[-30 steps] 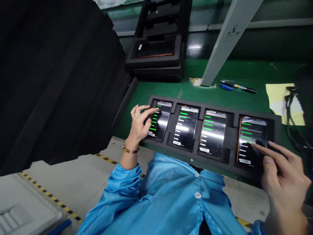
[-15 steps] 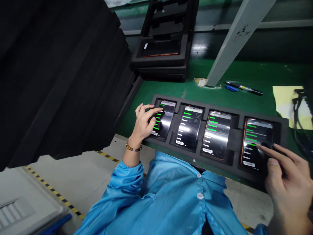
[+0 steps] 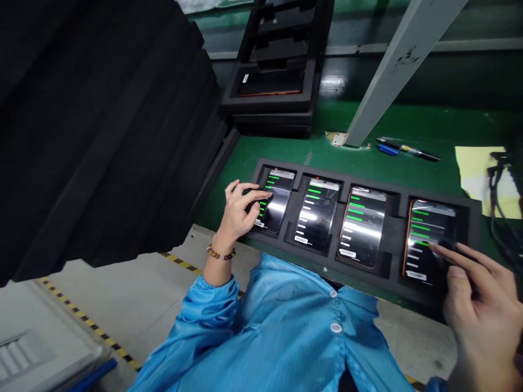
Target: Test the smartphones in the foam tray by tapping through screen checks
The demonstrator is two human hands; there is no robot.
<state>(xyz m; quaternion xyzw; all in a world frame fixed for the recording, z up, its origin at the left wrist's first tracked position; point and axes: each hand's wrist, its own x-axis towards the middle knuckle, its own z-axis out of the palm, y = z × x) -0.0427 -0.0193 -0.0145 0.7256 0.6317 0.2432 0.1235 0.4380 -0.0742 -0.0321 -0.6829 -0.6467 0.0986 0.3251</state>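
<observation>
A black foam tray (image 3: 393,231) lies along the front of the green bench, with several smartphones in its slots, screens lit with green and white lines of text. My left hand (image 3: 240,212) is over the leftmost phone (image 3: 278,201), index finger stretched to its screen, holding nothing. At the other end, my right hand (image 3: 484,291) has its index fingertip at the screen of the rightmost phone (image 3: 429,228), fingers apart. Between them sit two more phones, the left-middle phone (image 3: 316,212) and the right-middle phone (image 3: 363,226), which neither hand touches.
Black foam trays (image 3: 102,136) form a tall stack at the left. Behind, another tray stack (image 3: 267,103) holds a dark phone (image 3: 272,83). A grey post (image 3: 392,76) rises from the bench. Pens (image 3: 408,149), yellow paper (image 3: 469,169) and black cables (image 3: 496,190) lie to the right.
My left index finger has moved slightly down the leftmost phone's screen. My right hand stays nearly where it was, at the rightmost phone.
</observation>
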